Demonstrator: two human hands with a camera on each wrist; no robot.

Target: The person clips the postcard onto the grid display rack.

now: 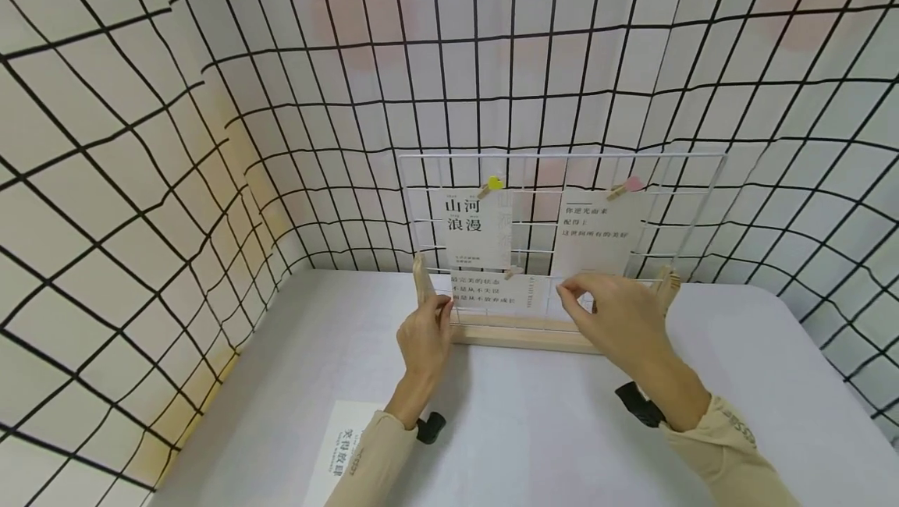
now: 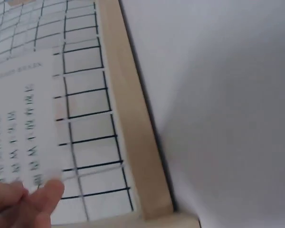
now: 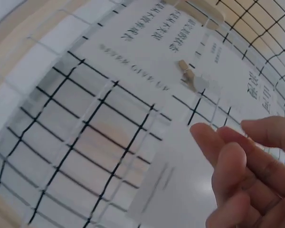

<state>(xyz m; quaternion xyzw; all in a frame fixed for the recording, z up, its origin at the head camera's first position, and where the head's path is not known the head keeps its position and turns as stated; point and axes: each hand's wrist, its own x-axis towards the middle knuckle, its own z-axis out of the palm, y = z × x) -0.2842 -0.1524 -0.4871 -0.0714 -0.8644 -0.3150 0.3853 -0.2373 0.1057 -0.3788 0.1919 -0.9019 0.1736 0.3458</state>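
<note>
A white wire grid rack point(image 1: 562, 154) stands upright on a wooden base point(image 1: 523, 338). Its lowest printed card point(image 1: 497, 303) hangs from a small wooden clothespin point(image 3: 187, 75) with a pale end. My left hand point(image 1: 424, 335) pinches that card's lower left corner; thumb and fingertip meet there in the left wrist view. To the right of the card is my right hand point(image 1: 621, 324), in front of the rack, fingers loosely bent and nothing held. Higher up hang two other cards, one point(image 1: 474, 246) by a yellow-topped clothespin point(image 1: 493, 183), the other point(image 1: 593, 253) by a pink-topped one point(image 1: 630, 185).
Another printed card point(image 1: 337, 444) lies on the white table point(image 1: 548, 421), partly under my left sleeve point(image 1: 372, 460). Black grid lines point(image 1: 438, 41) cover the white surround behind and beside the table. Wooden posts point(image 1: 424, 277) hold the rack's sides.
</note>
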